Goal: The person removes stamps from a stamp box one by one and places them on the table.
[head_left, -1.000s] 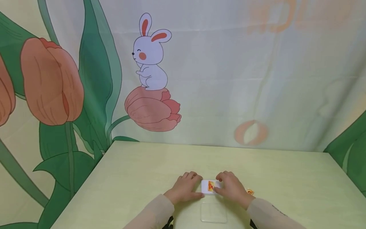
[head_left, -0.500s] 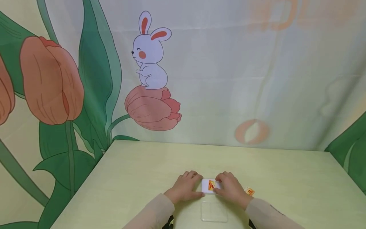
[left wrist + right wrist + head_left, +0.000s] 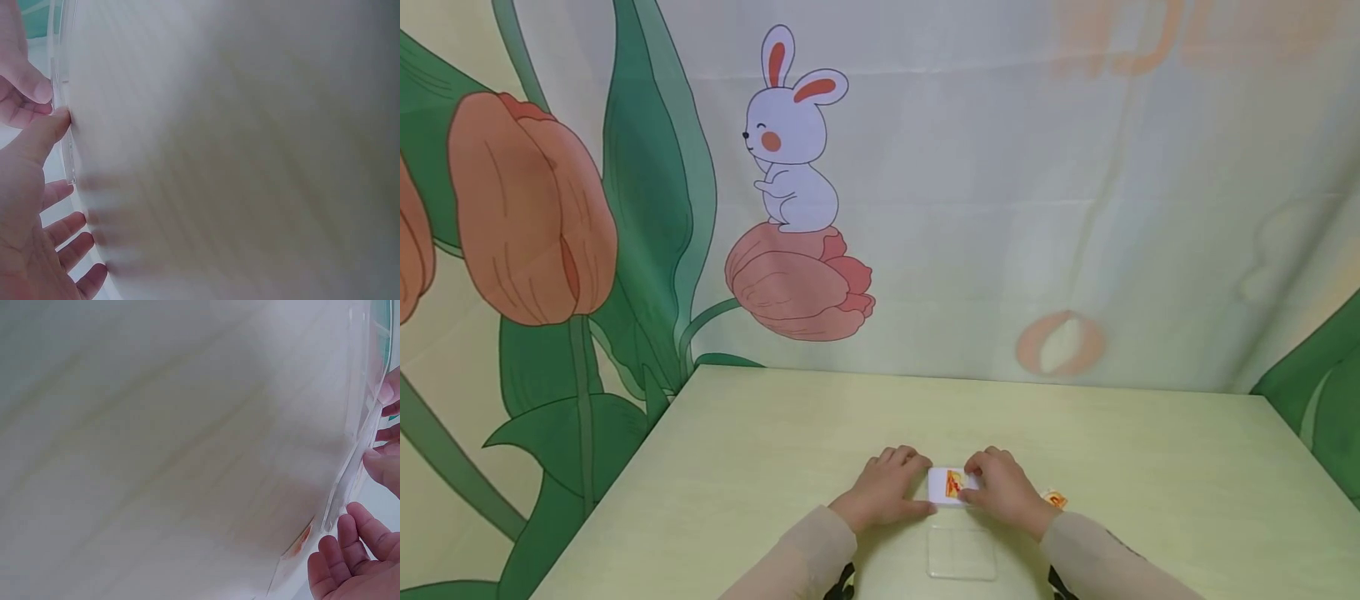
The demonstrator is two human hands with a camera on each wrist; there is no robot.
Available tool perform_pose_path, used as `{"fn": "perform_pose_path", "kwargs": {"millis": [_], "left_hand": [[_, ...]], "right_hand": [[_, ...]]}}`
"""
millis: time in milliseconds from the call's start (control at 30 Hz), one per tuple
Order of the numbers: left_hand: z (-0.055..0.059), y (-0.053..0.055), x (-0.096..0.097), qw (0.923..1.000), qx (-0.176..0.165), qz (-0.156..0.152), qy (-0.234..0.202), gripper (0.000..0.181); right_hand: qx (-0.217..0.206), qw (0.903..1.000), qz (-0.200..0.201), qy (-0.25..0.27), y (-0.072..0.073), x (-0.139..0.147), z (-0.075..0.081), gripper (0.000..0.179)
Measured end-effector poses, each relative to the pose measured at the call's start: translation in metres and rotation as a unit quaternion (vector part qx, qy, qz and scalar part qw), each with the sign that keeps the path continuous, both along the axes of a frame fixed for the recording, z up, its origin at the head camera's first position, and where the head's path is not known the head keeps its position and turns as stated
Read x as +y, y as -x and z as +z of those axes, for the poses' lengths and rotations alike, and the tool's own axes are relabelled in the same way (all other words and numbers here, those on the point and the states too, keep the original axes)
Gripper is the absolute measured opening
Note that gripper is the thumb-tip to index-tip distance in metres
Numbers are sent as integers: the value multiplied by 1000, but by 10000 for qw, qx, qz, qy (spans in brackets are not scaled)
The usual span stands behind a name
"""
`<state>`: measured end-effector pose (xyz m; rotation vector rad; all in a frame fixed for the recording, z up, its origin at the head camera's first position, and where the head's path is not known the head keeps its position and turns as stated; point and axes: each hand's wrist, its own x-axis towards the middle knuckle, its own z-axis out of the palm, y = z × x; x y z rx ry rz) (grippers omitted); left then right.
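A flat white rectangular case (image 3: 937, 485) lies between the two hands, an orange and yellow picture (image 3: 954, 483) showing on its top. My left hand (image 3: 886, 490) holds its left end, thumb at the near edge and index finger at the far one. At the right end, my right hand (image 3: 1006, 493) grips it, with the thumb beside the picture and the index finger bent at the far edge; this hand covers the case's right part. In the left wrist view, the left thumb (image 3: 53, 128) sits at a clear plastic edge (image 3: 62, 90).
Nearer the body, a clear plastic rectangular tray or lid (image 3: 961, 577) lies on the pale table (image 3: 760, 442). A small orange printed piece (image 3: 1056, 498) lies just right of the right hand, partly behind it. A cloth (image 3: 940, 208) printed with tulips and a rabbit hangs behind the table.
Both hands keep almost the same position on the white case. The head view has tilted slightly.
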<state>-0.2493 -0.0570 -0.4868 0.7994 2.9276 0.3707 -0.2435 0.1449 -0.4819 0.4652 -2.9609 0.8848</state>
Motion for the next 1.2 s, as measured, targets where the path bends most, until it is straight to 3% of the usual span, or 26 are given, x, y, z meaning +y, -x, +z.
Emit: {"fn": "perform_pose_path", "kwargs": {"millis": [500,900,1200], "left_hand": [[0,1,0,10000,80,-44,-4,59],[-1,1,0,10000,74,-34,13,59],[0,0,0,10000,9,-45,-31,59]], "right_hand": [[-104,9998,-67,146,0,0,2,27],[240,9996,-139,71,-2,0,-2,30],[209,9994,-104,238,-2,-2,-2,31]]}}
